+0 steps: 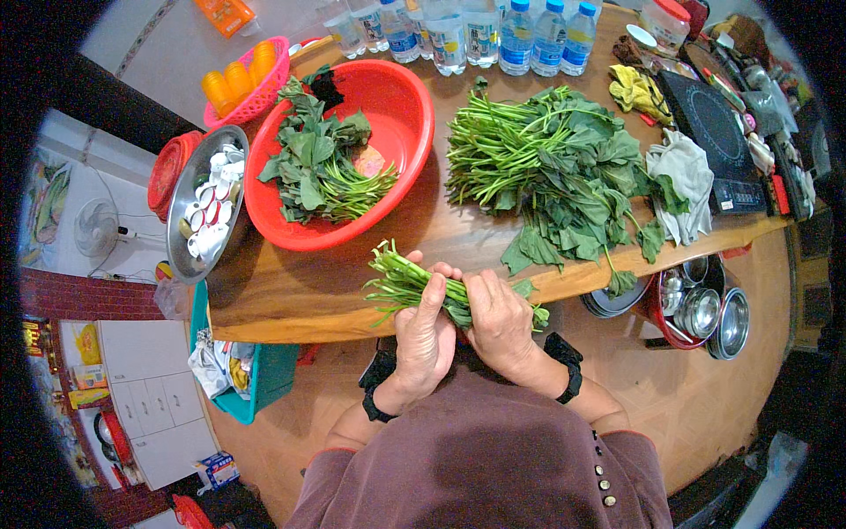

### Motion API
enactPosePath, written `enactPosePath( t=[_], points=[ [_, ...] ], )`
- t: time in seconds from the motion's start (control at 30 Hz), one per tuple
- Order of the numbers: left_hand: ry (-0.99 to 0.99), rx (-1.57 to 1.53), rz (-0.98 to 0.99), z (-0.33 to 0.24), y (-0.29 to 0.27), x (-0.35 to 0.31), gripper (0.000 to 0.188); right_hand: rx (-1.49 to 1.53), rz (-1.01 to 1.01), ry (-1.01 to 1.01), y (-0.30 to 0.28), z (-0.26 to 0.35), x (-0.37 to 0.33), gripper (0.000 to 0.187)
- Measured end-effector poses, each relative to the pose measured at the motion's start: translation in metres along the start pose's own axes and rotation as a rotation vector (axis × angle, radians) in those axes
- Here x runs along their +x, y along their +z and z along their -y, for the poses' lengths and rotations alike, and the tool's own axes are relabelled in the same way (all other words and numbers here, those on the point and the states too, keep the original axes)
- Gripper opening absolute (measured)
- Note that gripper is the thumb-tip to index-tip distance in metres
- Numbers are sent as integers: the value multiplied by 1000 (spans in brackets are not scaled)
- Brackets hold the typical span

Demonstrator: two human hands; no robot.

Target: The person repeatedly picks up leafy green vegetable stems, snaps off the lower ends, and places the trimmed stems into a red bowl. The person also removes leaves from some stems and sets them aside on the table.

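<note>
A bunch of leafy greens (394,284) is held across my front at the table's near edge, its cut stem ends to the left. My left hand (423,339) is closed round the stems, thumb up. Close beside it, my right hand (500,324) grips the same bunch farther along, with some leaf showing past its fingers. Beyond my hands to the right lies a large pile of leafy greens (546,159), stems to the left and leaves to the right. To the left, a red plastic basin (401,167) holds a smaller heap of greens (322,167).
A metal bowl of white pieces (207,207) and a pink basket with orange cups (256,84) stand left. Water bottles (520,40) line the back. An induction cooker (709,123), a pale cloth (681,185) and yellow gloves (636,91) lie right. Metal bowls (702,311) sit below the table.
</note>
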State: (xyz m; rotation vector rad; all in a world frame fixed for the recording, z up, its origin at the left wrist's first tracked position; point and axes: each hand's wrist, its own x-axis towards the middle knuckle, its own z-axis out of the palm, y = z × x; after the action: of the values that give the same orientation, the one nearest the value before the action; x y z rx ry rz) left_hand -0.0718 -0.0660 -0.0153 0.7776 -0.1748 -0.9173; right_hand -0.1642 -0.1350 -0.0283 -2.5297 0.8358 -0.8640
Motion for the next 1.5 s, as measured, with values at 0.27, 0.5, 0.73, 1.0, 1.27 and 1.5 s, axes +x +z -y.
enactPosePath(
  t=[0.27, 0.5, 0.73, 1.0, 1.27, 1.5],
  points=[
    [-64, 53, 39, 6, -3, -3, 46, -91, -88, 1, -1, -6, 3, 22],
    [-53, 49, -56, -7, 1, -4, 25, -103, -61, -178, -1, -2, -1, 24],
    [57, 269, 12, -24, 12, 0, 30, -9, -81, -253, -9, 8, -4, 32],
    [298, 466, 109, -132, 2, 19, 14, 288, -206, -375, -21, -17, -17, 52],
    [954, 901, 253, -274, 55, 49, 20, 167, -145, -144, 18, -74, -35, 22],
    [1392, 1710, 444, -286, 67, 154, 20, 95, -165, -178, 29, -84, -40, 23]
  ],
)
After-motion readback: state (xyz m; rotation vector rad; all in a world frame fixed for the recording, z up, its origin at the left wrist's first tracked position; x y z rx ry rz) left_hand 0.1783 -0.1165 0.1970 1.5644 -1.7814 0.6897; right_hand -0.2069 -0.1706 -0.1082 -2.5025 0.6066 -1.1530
